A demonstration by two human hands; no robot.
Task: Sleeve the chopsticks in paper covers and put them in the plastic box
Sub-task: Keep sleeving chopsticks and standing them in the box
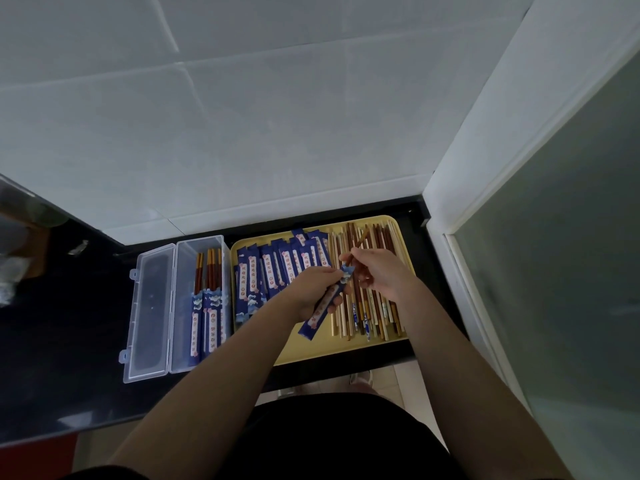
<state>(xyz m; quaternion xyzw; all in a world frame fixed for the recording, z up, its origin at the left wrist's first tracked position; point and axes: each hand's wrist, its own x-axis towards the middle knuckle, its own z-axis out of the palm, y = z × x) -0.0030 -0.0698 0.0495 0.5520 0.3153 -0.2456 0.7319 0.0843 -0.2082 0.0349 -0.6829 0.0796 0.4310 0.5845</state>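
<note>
At nine o'clock of the scene a clear plastic box point(202, 306) stands on the dark counter point(69, 341) with its hinged lid point(150, 315) swung flat to the left. In it lie what look like three sleeved pairs point(207, 323), blue covers toward the person and brown shafts pointing to twelve o'clock; the exact count is hard to read through the plastic.

Just right of the box sits a yellow tray point(311, 351). Its left half holds a spread of empty blue paper covers point(273, 271), roughly a dozen, overlapping too much to count exactly. Over the tray's centre the left hand point(313, 292) curls round one paper cover point(323, 311), its open mouth tilted to one o'clock. The right hand point(379, 275) pinches a pair of brown chopsticks point(356, 249), tips right at that mouth.

So the step in hand is the sleeving itself, at its very start. The next move calls for keeping both sticks together and sliding them toward seven o'clock down the cover without creasing the paper, then carrying the pair over to the box.

At three o'clock on the tray lies the heap of loose chopsticks point(372, 306), brown, pale and patterned, well over twenty, so most of the job looks to be ahead.
</note>
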